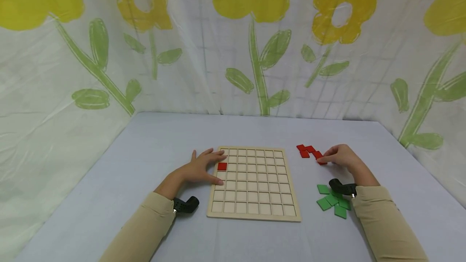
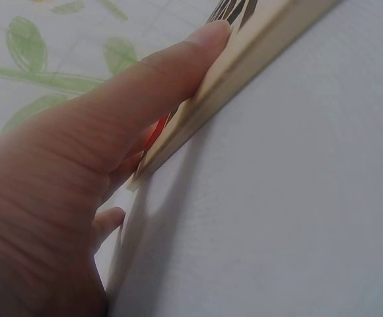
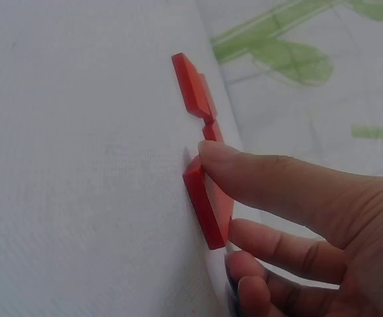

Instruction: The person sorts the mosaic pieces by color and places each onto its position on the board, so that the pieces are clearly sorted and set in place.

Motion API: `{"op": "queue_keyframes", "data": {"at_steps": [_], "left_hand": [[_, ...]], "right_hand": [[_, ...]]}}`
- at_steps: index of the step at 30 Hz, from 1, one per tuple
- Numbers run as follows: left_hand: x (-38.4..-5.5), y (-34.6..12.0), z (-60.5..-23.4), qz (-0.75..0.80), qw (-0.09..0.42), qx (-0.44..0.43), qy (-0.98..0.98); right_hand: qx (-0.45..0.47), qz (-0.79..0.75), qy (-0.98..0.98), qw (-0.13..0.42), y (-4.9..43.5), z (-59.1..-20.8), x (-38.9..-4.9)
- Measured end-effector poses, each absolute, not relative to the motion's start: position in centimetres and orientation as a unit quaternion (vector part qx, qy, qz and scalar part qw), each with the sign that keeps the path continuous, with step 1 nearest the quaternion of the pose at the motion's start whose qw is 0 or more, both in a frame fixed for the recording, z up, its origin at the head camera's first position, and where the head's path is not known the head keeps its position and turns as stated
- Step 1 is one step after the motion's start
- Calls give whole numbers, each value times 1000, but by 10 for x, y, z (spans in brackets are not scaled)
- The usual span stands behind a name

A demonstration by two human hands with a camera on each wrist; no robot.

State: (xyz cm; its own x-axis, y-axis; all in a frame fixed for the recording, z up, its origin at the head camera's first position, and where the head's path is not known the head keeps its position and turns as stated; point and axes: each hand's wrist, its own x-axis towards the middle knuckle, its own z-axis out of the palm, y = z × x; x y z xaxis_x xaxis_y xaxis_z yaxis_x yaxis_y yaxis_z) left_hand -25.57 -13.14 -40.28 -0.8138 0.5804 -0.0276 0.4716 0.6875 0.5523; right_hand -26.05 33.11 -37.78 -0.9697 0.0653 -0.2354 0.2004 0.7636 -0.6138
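Observation:
A wooden grid board point(image 1: 254, 218) lies flat on the table, with one red square tile point(image 1: 222, 166) in its leftmost column. My left hand point(image 1: 199, 167) rests on the board's left side, fingers spread, the thumb below the red tile and the fingertips above it. In the left wrist view the thumb point(image 2: 158, 76) lies over the board's edge. My right hand point(image 1: 342, 157) is right of the board, pinching a red tile point(image 3: 208, 205) between thumb and forefinger. Beyond it lie several loose red tiles point(image 1: 304, 154), some touching one another.
Several green square tiles point(image 1: 340, 212) lie in a loose pile right of the board, partly under the right wrist's camera point(image 1: 340, 187). A white cloth with painted flowers point(image 1: 255, 60) hangs behind the table's far edge.

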Motion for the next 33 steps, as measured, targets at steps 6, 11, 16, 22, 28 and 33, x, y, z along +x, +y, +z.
{"op": "queue_keyframes", "data": {"at_steps": [6, 11, 16, 22, 28, 33], "left_hand": [[-255, -131, -402, 269, 101, 286, 914], [-254, -131, -402, 270, 101, 288, 913], [-254, -130, -402, 273, 101, 288, 912], [-253, -131, -403, 270, 101, 286, 914], [-252, -131, -402, 271, 104, 283, 914], [-251, -130, -401, 270, 102, 285, 914]], "right_hand": [[64, -320, 940, 99, 329, -374, -259], [65, -317, 941, 98, 329, -374, -259], [55, -310, 945, 87, 325, -371, -257], [46, -298, 950, 80, 322, -367, -253], [44, -319, 941, 104, 330, -369, -258], [51, -340, 931, 120, 337, -366, -259]]}}
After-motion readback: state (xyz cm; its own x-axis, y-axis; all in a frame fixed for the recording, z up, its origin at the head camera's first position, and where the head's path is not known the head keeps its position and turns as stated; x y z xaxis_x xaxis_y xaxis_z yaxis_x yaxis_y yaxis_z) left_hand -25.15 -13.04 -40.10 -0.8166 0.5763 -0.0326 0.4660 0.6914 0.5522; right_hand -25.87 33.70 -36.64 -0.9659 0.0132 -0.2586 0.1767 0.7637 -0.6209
